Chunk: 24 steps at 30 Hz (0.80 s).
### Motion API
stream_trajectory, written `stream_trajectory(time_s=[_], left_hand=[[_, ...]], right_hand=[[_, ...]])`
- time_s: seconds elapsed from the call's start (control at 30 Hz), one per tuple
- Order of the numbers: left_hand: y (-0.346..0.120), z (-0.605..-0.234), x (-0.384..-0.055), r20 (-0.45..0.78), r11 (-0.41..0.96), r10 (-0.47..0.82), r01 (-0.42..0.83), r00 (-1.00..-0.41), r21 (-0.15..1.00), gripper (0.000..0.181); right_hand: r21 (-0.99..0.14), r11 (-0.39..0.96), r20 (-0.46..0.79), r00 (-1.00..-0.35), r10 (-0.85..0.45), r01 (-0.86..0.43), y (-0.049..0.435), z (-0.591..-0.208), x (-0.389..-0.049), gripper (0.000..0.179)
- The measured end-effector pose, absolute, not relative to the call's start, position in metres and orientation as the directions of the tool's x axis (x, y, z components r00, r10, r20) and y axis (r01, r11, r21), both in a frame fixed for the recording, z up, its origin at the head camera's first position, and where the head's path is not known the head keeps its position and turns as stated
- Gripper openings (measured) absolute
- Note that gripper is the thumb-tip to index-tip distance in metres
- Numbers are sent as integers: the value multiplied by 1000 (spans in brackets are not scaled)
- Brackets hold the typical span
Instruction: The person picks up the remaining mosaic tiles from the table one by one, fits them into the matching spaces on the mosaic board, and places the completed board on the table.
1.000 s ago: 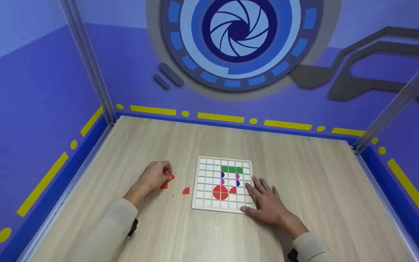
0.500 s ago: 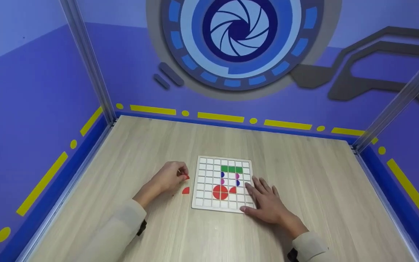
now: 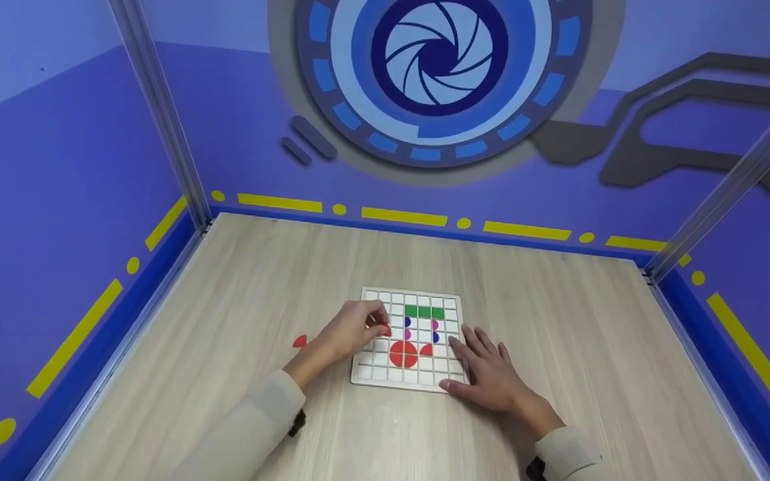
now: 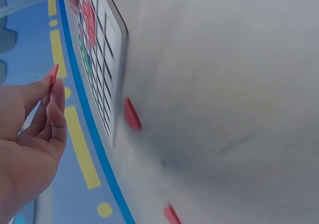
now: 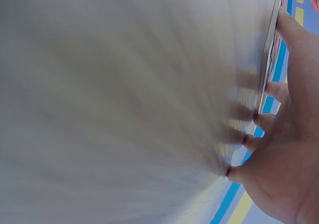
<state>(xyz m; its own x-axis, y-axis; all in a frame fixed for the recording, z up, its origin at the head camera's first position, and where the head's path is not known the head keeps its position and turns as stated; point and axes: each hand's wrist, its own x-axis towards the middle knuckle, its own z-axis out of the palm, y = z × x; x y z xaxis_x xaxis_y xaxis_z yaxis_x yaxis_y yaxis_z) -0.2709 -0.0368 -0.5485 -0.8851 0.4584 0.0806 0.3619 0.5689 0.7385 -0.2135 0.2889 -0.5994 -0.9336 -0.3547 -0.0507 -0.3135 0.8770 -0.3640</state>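
Note:
My left hand (image 3: 351, 329) pinches a red quarter-circle tile (image 4: 54, 75) between thumb and fingertips, over the left part of a white gridded board (image 3: 373, 373). Fingers spread, my right hand (image 3: 492, 375) rests at the board's right edge, with the thumb on its lower right corner. On the grid, several red quarters form a circle (image 3: 404, 354), and a single red quarter (image 3: 427, 350) sits beside it. Above them are three green squares (image 3: 424, 312) in a row and small blue and pink half-circle tiles (image 3: 435, 325).
One loose red tile (image 3: 300, 341) lies on the wooden table (image 3: 525, 294), left of my left wrist. Closer to the board, another red tile (image 4: 132, 114) shows in the left wrist view; my left arm hides it from the head view. Blue panels (image 3: 251, 133) enclose the table.
My left hand has picked up a red tile from the table at the left and carried it right, over the board. My right hand has stayed in place.

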Motion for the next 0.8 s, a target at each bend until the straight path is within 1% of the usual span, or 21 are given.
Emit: stream_trajectory(time_s=[0.23, 0.47, 0.63, 0.8], left_hand=[[-8, -557, -272, 117, 517, 482, 390, -868, 762, 4], [20, -563, -273, 101, 512, 465, 361, -880, 779, 4], [42, -565, -273, 100, 547, 458, 369, -883, 751, 4], [58, -571, -272, 115, 608, 450, 399, -885, 686, 8]], right_hand=[[-367, 874, -37, -934, -355, -317, 287, -599, -214, 96], [-358, 874, -18, -934, -358, -328, 287, -599, -214, 94], [-356, 876, -17, -935, -354, -325, 287, -599, -214, 94], [-358, 871, -5, -932, -362, -336, 287, -599, -213, 94]])
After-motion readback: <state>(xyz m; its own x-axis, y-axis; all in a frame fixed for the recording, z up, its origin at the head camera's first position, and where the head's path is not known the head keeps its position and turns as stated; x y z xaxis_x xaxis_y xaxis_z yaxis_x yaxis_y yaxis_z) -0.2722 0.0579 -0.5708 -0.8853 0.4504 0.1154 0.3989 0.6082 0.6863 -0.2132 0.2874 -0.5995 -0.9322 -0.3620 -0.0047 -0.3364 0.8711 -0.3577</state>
